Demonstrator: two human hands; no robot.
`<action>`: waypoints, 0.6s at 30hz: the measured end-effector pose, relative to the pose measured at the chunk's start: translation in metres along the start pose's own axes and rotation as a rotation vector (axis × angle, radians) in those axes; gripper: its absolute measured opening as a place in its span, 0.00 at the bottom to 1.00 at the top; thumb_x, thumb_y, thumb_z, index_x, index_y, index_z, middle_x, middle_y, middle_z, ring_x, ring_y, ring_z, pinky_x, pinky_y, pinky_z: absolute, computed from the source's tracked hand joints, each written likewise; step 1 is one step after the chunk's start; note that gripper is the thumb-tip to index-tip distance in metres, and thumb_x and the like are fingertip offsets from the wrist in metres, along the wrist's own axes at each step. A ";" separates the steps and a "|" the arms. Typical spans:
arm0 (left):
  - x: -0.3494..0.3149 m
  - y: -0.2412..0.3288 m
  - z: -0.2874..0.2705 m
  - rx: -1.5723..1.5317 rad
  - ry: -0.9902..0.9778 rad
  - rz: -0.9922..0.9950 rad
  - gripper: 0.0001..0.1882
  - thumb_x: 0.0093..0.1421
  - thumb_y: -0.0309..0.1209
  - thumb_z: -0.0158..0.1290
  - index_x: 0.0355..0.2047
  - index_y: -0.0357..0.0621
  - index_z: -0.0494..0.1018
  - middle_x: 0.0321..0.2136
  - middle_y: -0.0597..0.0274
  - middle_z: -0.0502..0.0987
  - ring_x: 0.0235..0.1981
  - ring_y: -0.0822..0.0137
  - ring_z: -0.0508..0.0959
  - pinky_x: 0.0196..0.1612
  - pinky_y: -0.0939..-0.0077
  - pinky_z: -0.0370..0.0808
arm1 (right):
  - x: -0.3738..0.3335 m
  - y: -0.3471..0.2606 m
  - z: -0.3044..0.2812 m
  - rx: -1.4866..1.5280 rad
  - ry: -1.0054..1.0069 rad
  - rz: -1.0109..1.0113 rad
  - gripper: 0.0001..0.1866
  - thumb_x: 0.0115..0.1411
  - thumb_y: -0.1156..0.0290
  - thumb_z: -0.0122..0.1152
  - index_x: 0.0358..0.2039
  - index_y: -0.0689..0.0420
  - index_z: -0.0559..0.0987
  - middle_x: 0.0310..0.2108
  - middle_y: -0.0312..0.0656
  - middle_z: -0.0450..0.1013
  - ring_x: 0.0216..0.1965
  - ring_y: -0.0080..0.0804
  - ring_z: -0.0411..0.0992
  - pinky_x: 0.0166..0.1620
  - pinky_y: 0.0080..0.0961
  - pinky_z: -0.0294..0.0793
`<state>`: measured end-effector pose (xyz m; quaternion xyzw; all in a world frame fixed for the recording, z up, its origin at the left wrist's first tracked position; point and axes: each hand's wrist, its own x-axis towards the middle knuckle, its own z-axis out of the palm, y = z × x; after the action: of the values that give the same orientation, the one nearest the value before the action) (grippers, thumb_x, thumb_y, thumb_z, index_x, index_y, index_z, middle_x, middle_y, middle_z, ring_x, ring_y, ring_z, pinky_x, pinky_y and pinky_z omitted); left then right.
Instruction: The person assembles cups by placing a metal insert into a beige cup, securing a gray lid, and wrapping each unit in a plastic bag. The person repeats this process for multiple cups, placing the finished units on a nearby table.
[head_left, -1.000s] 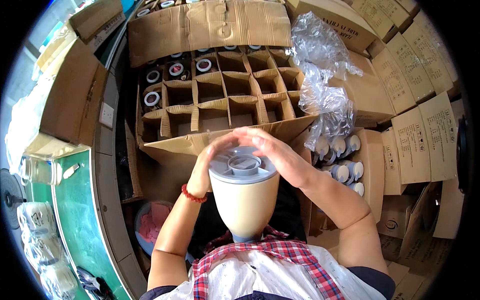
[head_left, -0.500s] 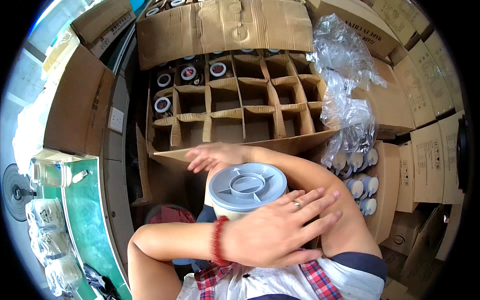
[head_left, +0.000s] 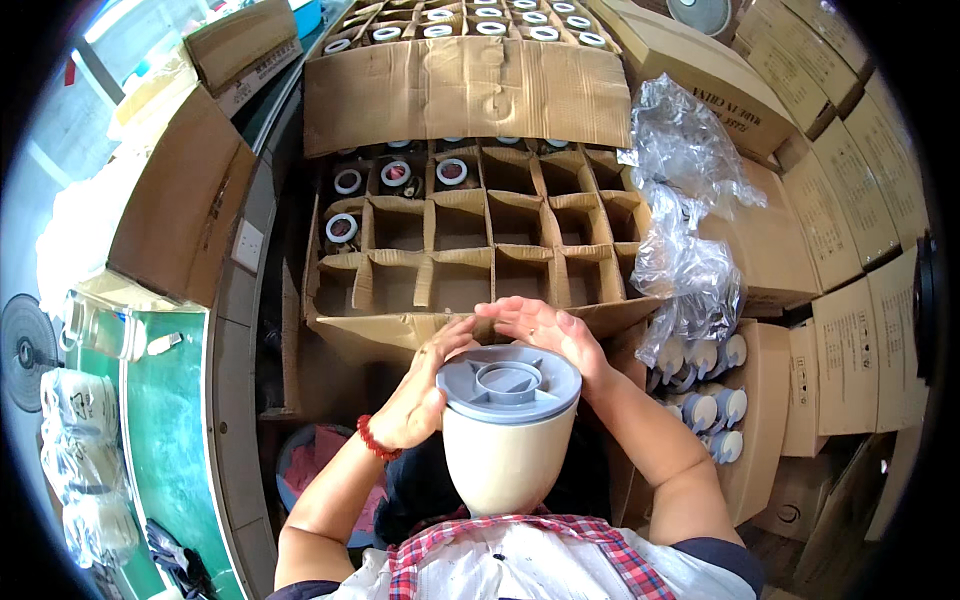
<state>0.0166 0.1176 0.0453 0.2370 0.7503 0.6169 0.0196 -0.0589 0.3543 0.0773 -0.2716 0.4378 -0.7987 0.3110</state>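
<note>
A cream, rounded vessel, its top end covered by a grey disc-shaped cap with a raised ring in the middle, stands upright against my lap. My left hand, with a red bead bracelet at its wrist, curves along the cap's left side, fingers stretched forward. On the far right side, my right hand is spread, its fingertips close to those of the left. Both hands are open around the cap; whether the palms touch it I cannot tell. The underside of the vessel is hidden by the apron.
Just ahead stands a divided cardboard carton, several dark bottles with white rims in its rear and left cells. Crumpled clear plastic hangs at its right edge. White-and-blue parts fill a box at right. A green table runs along the left.
My crossed forearms have come apart. The left hand has moved back to the vessel's left side and the right hand to its far right. The view has tilted up, showing more of the carton.
</note>
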 end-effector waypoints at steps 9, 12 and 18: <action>0.055 0.126 -0.009 0.882 -0.057 0.106 0.30 0.53 0.41 0.62 0.52 0.41 0.67 0.52 0.49 0.69 0.50 0.49 0.73 0.49 0.58 0.72 | 0.061 0.065 -0.022 0.056 0.204 0.503 0.33 0.69 0.46 0.41 0.62 0.60 0.63 0.53 0.48 0.69 0.51 0.33 0.69 0.57 0.33 0.67; 0.064 0.084 -0.050 0.481 0.244 -0.152 0.11 0.55 0.26 0.57 0.37 0.36 0.71 0.24 0.45 0.76 0.26 0.52 0.80 0.28 0.67 0.75 | 0.057 0.050 -0.029 -0.303 0.214 -0.037 0.22 0.63 0.69 0.55 0.58 0.56 0.69 0.53 0.42 0.71 0.51 0.32 0.70 0.53 0.33 0.71; 0.046 0.038 -0.063 0.189 0.551 -0.196 0.11 0.62 0.26 0.51 0.43 0.32 0.68 0.28 0.58 0.75 0.28 0.74 0.72 0.32 0.77 0.72 | 0.063 -0.058 0.026 -1.426 -0.075 -0.594 0.26 0.55 0.78 0.58 0.56 0.52 0.71 0.56 0.40 0.68 0.59 0.39 0.65 0.58 0.32 0.68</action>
<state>-0.0319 0.0825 0.1081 -0.0117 0.8007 0.5805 -0.1474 -0.0970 0.3189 0.1500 -0.5392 0.7443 -0.3637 -0.1519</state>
